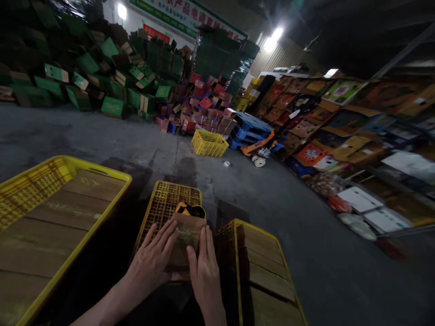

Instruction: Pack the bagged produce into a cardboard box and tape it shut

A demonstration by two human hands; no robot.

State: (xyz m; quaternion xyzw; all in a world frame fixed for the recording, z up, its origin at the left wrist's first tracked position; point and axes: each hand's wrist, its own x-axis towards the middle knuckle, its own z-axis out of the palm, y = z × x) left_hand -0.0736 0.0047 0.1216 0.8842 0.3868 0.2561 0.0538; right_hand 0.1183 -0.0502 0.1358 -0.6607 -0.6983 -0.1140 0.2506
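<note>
A small brown cardboard box (186,231) is in front of me over a yellow plastic crate (163,199) with a grid surface. My left hand (154,249) holds its left side, the fingers stretched along the edge and the thumb low at the front. On the opposite side my right hand (205,258) grips it, with the thumb on the upper face and the fingers along the right edge. Just behind the box lies a yellow and black tape dispenser (195,211), partly hidden by it.
Brown boxes fill a yellow crate (127,179) at left and another crate (238,253) at right. Farther off stand a yellow crate (210,144), blue pallets (251,124) and an orange pallet jack (258,145). Green cartons (113,106) pile up behind; stacked fruit cartons (340,117) line the right.
</note>
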